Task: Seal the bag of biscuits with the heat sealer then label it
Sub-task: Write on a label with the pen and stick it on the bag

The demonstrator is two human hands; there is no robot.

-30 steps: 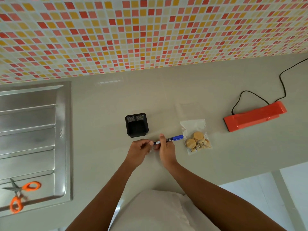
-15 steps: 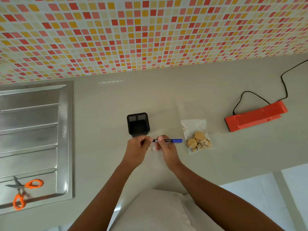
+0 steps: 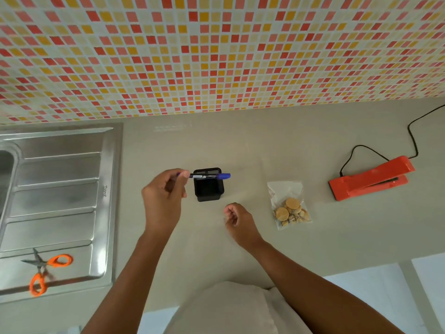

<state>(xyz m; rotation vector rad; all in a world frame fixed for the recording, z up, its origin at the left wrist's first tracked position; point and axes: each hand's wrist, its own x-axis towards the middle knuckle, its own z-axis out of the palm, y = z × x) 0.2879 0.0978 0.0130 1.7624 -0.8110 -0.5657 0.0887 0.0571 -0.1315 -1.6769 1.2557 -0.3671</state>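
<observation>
In the head view, we are seeing the left hand [image 3: 166, 198] pinching a blue-capped pen [image 3: 209, 175] by its bare end, directly over the mouth of the black pen holder [image 3: 208, 189] standing on the worktop [image 3: 240, 145]. The pen is lying level, its long axis running left to right across the holder, with the cap pointing right toward the bag of biscuits [image 3: 289, 206]. The right hand [image 3: 237, 218] is hanging just nearer than the holder and to its right, fingers loosely curled and gripping nothing.

The bag is lying flat to the right of the holder, apart from both hands. Its long axis is running near to far, slightly tilted. The biscuits are bunching at the near end and the empty clear top is pointing away toward the tiled wall [image 3: 216, 56]. We are not making out a seal line or any label on it. The orange heat sealer [image 3: 370, 179] is sitting farther right of the holder, beyond the bag, its long body slanting up to the right.

We are judging the labelling step to be in hand, since the pen is up and no hand is near the sealer. We cannot tell whether the pen is leaving the holder or going back. For writing, the next move is calling for the right hand to pull the cap and steady the bag. For stowing, the pen is needing to tip upright first.
</observation>
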